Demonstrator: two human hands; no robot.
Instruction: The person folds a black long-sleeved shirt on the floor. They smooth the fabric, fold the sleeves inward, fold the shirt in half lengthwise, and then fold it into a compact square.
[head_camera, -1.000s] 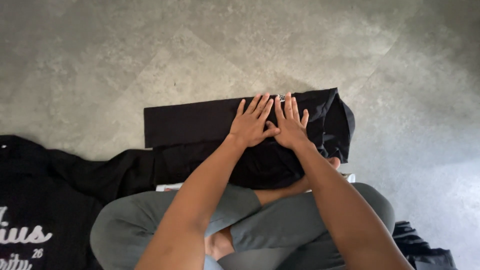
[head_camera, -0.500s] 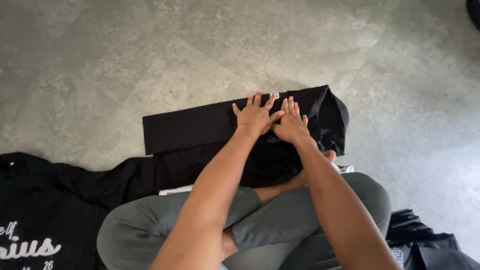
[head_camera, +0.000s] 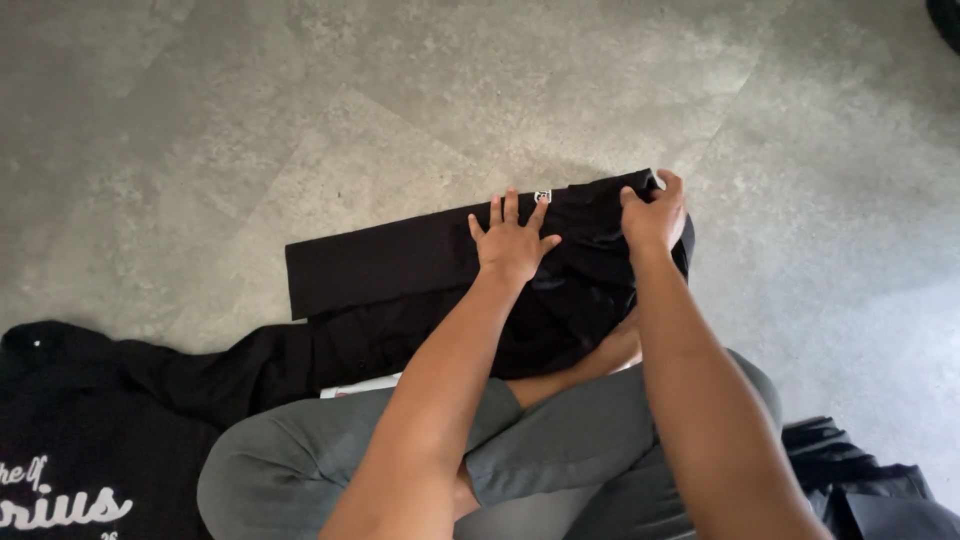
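A black garment (head_camera: 390, 265), folded into a long strip, lies on the grey floor in front of my crossed legs. My left hand (head_camera: 511, 240) lies flat on its middle with the fingers spread. My right hand (head_camera: 655, 213) grips the garment's right end, fingers curled over the bunched fabric at the far corner. A small white tag (head_camera: 542, 196) shows at the garment's far edge between the two hands.
A second black garment with white lettering (head_camera: 60, 470) lies at the lower left. More dark fabric (head_camera: 860, 480) is bunched at the lower right. My legs in grey trousers (head_camera: 560, 450) fill the bottom middle. Grey tiled floor (head_camera: 300, 110) surrounds everything.
My right hand has moved from beside the left hand to the garment's right end and closed on it. My left hand stays flat on the fabric.
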